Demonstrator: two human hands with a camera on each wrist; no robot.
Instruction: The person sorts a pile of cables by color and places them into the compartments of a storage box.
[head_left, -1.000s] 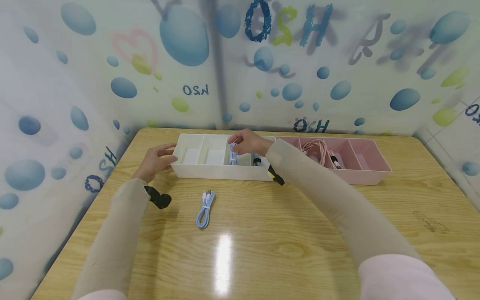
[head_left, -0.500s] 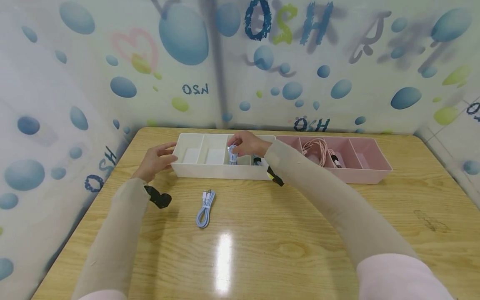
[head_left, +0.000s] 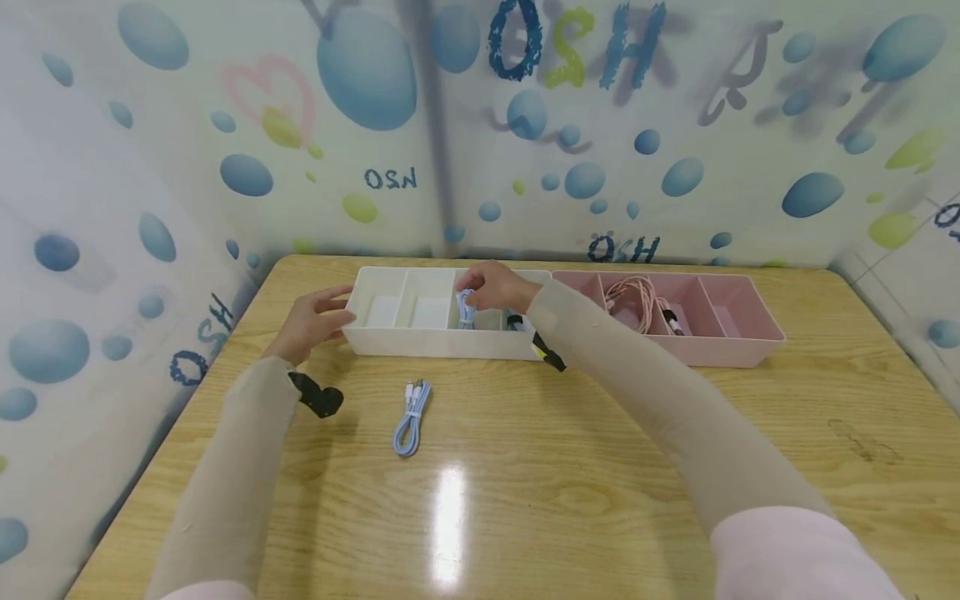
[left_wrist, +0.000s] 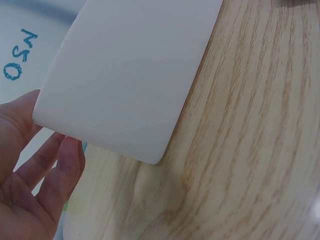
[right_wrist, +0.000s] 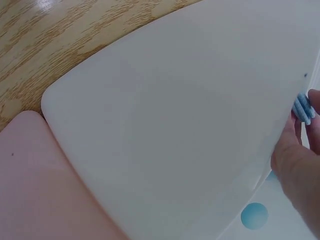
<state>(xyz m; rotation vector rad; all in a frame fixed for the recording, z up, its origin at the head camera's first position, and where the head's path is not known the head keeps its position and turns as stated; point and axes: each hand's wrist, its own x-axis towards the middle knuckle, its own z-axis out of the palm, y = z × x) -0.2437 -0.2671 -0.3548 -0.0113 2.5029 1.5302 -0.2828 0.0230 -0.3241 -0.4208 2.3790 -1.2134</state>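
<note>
At the back of the table a white organizer box (head_left: 442, 343) stands, split into compartments. My right hand (head_left: 497, 286) reaches into its third compartment and pinches a coiled light blue cable (head_left: 466, 315); in the right wrist view the blue loops (right_wrist: 303, 107) show between thumb and fingers. My left hand (head_left: 309, 322) rests against the box's left end, fingertips touching the end wall (left_wrist: 115, 85) and thumb near its edge. A second coiled blue cable (head_left: 411, 418), with white plugs, lies on the table in front of the box.
A pink organizer box (head_left: 738, 352) adjoins the white one on the right. It holds a coiled pink cable (head_left: 637, 296) and a black-and-white item (head_left: 671, 321). Another item with a black band (head_left: 514, 321) sits in the white box's rightmost compartment. A patterned wall covering (head_left: 405, 225) stands behind.
The blue cable in my right hand sits slightly lower in the compartment than a second ago. My left hand and the cable on the table have stayed put.
</note>
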